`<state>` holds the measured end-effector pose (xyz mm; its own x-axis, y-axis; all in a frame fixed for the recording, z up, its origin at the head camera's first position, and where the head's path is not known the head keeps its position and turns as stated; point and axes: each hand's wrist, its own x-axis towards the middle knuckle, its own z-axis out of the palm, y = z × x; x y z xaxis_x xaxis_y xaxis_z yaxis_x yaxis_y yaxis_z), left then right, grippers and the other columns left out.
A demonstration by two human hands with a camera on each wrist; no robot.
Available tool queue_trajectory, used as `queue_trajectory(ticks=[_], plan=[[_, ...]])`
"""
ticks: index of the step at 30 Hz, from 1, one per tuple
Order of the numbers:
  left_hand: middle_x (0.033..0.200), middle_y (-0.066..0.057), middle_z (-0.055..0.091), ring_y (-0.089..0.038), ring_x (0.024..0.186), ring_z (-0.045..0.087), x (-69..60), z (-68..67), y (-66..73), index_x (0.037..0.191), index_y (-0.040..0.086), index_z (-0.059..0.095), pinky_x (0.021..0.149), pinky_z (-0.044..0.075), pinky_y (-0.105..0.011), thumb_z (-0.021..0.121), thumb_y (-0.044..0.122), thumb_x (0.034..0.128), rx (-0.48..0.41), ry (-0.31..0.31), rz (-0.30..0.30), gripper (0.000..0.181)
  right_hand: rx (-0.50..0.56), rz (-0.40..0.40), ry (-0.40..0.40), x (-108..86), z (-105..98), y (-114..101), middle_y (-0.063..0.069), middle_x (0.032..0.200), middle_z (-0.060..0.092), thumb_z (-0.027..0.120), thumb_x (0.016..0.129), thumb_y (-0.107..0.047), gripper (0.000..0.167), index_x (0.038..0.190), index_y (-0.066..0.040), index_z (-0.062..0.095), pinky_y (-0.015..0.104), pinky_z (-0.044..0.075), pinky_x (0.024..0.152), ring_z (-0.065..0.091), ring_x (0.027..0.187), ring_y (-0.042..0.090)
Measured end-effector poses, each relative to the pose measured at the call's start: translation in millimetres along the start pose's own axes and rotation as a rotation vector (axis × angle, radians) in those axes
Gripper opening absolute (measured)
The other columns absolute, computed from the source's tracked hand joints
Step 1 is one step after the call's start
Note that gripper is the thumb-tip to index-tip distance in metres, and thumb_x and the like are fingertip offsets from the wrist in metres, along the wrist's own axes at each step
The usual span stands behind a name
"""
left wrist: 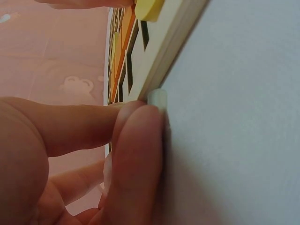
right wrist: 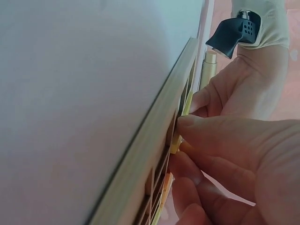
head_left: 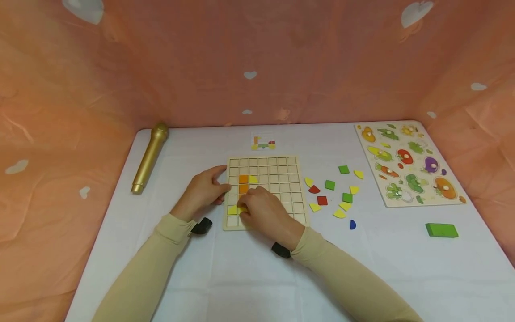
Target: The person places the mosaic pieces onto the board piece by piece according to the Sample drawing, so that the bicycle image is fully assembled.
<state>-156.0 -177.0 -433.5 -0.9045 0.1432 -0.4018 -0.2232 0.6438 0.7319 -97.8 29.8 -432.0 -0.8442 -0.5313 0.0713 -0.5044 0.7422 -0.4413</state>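
Landmark: the grid board (head_left: pixel 284 180), set on the white-covered desk (head_left: pixel 241 281). We see the right hand (head_left: pixel 268 213) over the board's near-left part, its grip pinching a yellow piece (right wrist: pixel 175 144) between thumb and fingers; we cannot tell whether that piece sits flat in a cell. Just left of it on the board we log a second yellow piece (head_left: pixel 232 209). Two orange squares (head_left: pixel 243 179) form a column farther up the board, a yellow quarter (head_left: pixel 252 179) beside the far one. The left hand (head_left: pixel 203 192) is at the board's left edge, grip spread: forefinger straight, thumb touching the board. Right of the board we count three loose green squares (head_left: pixel 330 184) among yellow pieces (head_left: pixel 339 214), two red pieces (head_left: pixel 322 200) and a blue half-disc (head_left: pixel 352 224). Just beyond the board's far edge: a pattern card (head_left: pixel 263 142). Well left of the board: a gold microphone (head_left: pixel 149 158). Well right of the board: a vegetable puzzle (head_left: pixel 396 174) and a green block (head_left: pixel 441 230).
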Motion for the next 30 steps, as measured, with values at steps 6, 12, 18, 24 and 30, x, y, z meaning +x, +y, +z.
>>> queue_trajectory(ticks=[6,12,18,24,30], plan=[[0.083,-0.007,0.069,-0.017,0.067,0.069,-1.2,-0.7,-0.2,0.167,0.020,0.042,0.067,0.061,-0.028,0.073,0.023,0.1025,0.002,0.002,-0.003,0.072,-0.009,0.000,0.000,0.1,1.1,-0.6,0.001,0.094,0.076,0.077,0.090,-0.007,0.015,0.103,-0.010,0.084,0.029,0.054,0.075,0.061,0.086,0.018],[0.083,-0.008,0.069,-0.017,0.067,0.070,-1.3,-1.3,1.8,0.168,0.019,0.041,0.067,0.062,-0.028,0.073,0.023,0.1027,0.014,-0.002,0.011,0.073,-0.009,0.002,0.001,0.2,1.2,0.2,0.001,0.094,0.076,0.077,0.091,-0.007,0.015,0.104,-0.010,0.084,0.027,0.053,0.074,0.061,0.086,0.017],[0.084,-0.007,0.069,-0.016,0.066,0.070,-0.5,-0.9,2.0,0.167,0.018,0.041,0.067,0.062,-0.028,0.073,0.022,0.1024,0.025,0.000,0.019,0.073,-0.012,0.003,-0.013,-0.4,-1.2,0.9,0.000,0.094,0.075,0.078,0.090,-0.008,0.016,0.104,-0.011,0.084,0.028,0.052,0.075,0.060,0.086,0.017],[0.082,-0.007,0.069,-0.015,0.066,0.071,-0.4,-0.4,0.8,0.167,0.017,0.041,0.066,0.062,-0.028,0.073,0.022,0.1021,0.016,0.000,0.029,0.073,0.038,0.036,-0.030,-5.6,-13.5,5.7,0.001,0.101,0.078,0.076,0.094,-0.010,0.018,0.110,-0.010,0.084,0.034,0.058,0.088,0.065,0.098,0.020],[0.084,-0.008,0.069,-0.016,0.066,0.070,-1.0,-0.1,1.5,0.168,0.018,0.040,0.067,0.063,-0.029,0.074,0.021,0.1024,0.014,0.001,0.014,0.074,0.020,0.059,-0.026,-24.4,-32.9,27.4,0.002,0.105,0.078,0.076,0.096,-0.012,0.015,0.109,-0.010,0.083,0.038,0.059,0.093,0.067,0.105,0.023]])
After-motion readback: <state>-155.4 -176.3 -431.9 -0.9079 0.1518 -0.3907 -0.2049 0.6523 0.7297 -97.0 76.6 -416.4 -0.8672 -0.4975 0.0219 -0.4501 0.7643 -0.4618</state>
